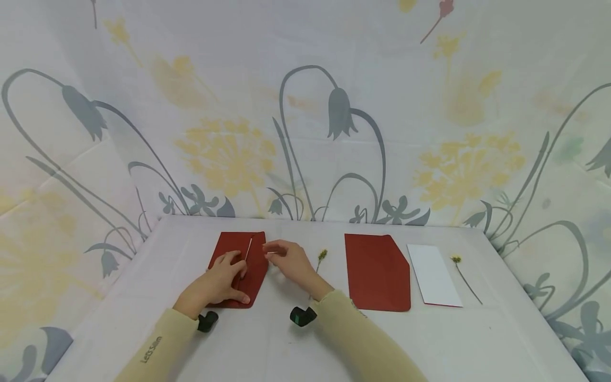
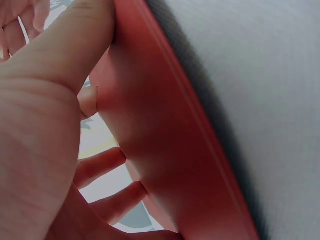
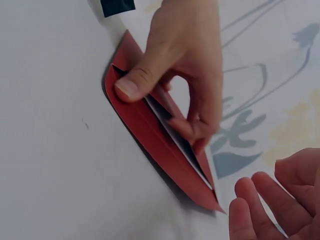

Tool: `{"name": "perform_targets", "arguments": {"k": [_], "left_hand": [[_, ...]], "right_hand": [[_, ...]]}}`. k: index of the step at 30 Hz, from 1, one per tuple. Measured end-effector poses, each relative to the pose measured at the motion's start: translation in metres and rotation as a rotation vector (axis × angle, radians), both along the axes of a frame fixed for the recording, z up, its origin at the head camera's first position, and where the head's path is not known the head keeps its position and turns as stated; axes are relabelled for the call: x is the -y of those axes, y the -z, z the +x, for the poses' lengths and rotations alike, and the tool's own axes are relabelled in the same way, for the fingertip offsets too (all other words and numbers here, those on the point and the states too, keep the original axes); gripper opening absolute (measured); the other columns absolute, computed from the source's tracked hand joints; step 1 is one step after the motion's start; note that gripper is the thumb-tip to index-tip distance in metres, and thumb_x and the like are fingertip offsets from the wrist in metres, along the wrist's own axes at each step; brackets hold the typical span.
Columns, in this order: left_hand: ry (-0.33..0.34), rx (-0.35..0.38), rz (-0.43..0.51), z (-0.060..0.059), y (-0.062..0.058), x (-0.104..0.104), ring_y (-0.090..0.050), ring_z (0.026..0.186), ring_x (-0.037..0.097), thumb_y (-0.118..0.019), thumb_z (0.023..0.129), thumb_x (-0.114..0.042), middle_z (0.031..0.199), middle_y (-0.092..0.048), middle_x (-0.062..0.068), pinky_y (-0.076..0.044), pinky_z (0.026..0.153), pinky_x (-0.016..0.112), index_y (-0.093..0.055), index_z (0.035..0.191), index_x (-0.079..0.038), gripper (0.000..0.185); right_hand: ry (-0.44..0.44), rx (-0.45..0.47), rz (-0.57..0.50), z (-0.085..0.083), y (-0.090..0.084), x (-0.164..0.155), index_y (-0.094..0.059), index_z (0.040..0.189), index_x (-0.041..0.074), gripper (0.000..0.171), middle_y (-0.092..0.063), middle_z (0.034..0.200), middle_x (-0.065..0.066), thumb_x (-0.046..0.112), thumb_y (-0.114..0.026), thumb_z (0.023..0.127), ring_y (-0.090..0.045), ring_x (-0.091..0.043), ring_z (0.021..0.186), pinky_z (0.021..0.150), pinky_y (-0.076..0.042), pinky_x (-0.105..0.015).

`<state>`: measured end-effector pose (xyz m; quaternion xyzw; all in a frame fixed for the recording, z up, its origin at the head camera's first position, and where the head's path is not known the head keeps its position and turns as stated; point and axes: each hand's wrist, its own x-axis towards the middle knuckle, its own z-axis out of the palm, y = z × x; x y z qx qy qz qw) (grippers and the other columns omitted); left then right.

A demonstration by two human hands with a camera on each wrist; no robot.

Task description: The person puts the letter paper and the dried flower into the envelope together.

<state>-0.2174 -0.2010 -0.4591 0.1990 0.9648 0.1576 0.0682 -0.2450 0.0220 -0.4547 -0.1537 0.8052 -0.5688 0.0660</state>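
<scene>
Red is the colour of the left envelope [image 1: 257,268] and the right envelope [image 1: 378,273]: two in total, both laid on the white worktop [image 1: 515,339]. One white card [image 1: 433,275] with a red border at its near end lies beside the right envelope. Flower stems: two; the first flower stem [image 1: 322,255] lies between the envelopes, partly hidden by the right hand [image 1: 292,262], and the second flower stem [image 1: 456,259] lies near the right edge of the worktop. Both carry yellowish heads.

The left envelope lies toward the far left corner of the worktop. Its surface is plain red; a fine line runs parallel to one edge. Its long slot gapes, showing a thin white edge.

The left hand [image 1: 218,277] rests on this envelope, grip wide, thumb and fingers spread across it. The right hand is just beside the same envelope, fingers loosely bent, nothing visible in its grip
</scene>
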Motion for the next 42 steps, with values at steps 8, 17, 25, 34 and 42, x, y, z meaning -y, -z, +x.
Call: {"name": "perform_targets", "arguments": {"k": [8, 17, 25, 34, 42], "left_hand": [[0.006, -0.003, 0.003, 0.001, -0.001, 0.0, -0.029, 0.135, 0.054, -0.088, 0.071, -0.046, 0.148, -0.033, 0.027, -0.042, 0.086, 0.075, -0.047, 0.089, -0.021, 0.052], [0.013, -0.013, 0.025, 0.002, -0.004, -0.001, -0.029, 0.134, 0.055, -0.089, 0.071, -0.044, 0.148, -0.032, 0.028, -0.041, 0.086, 0.075, -0.046, 0.089, -0.019, 0.052], [0.009, -0.007, 0.038, 0.003, -0.006, -0.001, -0.029, 0.134, 0.054, -0.089, 0.071, -0.045, 0.149, -0.033, 0.028, -0.039, 0.087, 0.077, -0.046, 0.089, -0.019, 0.053], [0.001, -0.01, 0.032, 0.005, -0.006, 0.0, -0.029, 0.134, 0.055, -0.089, 0.071, -0.044, 0.149, -0.033, 0.027, -0.038, 0.087, 0.077, -0.046, 0.089, -0.019, 0.052], [-0.001, -0.008, 0.033, 0.005, -0.005, -0.001, -0.03, 0.134, 0.055, -0.089, 0.071, -0.044, 0.148, -0.033, 0.028, -0.038, 0.087, 0.078, -0.046, 0.089, -0.019, 0.053]], "right_hand": [[-0.003, -0.024, 0.001, 0.0, -0.007, -0.035, -0.07, 0.119, 0.01, 0.022, -0.071, 0.115, -0.002, 0.015, -0.065, 0.098, -0.067, -0.014, 0.101, 0.086, -0.054, -0.031], [0.048, -0.037, 0.047, 0.001, -0.008, -0.072, -0.069, 0.12, 0.006, 0.024, -0.071, 0.115, -0.003, 0.014, -0.065, 0.097, -0.066, -0.017, 0.103, 0.087, -0.054, -0.035], [0.11, 0.0, 0.104, 0.002, 0.001, -0.104, -0.07, 0.118, 0.008, 0.022, -0.072, 0.11, 0.0, 0.014, -0.065, 0.097, -0.068, -0.018, 0.099, 0.084, -0.054, -0.035], [0.203, 0.037, 0.196, 0.001, 0.007, -0.124, -0.073, 0.113, 0.012, 0.019, -0.071, 0.104, 0.003, 0.014, -0.068, 0.095, -0.064, -0.015, 0.088, 0.073, -0.052, -0.031], [0.207, 0.073, 0.246, 0.004, 0.016, -0.124, -0.072, 0.112, 0.011, 0.021, -0.07, 0.105, 0.001, 0.012, -0.072, 0.091, -0.063, -0.017, 0.094, 0.073, -0.052, -0.032]]}}
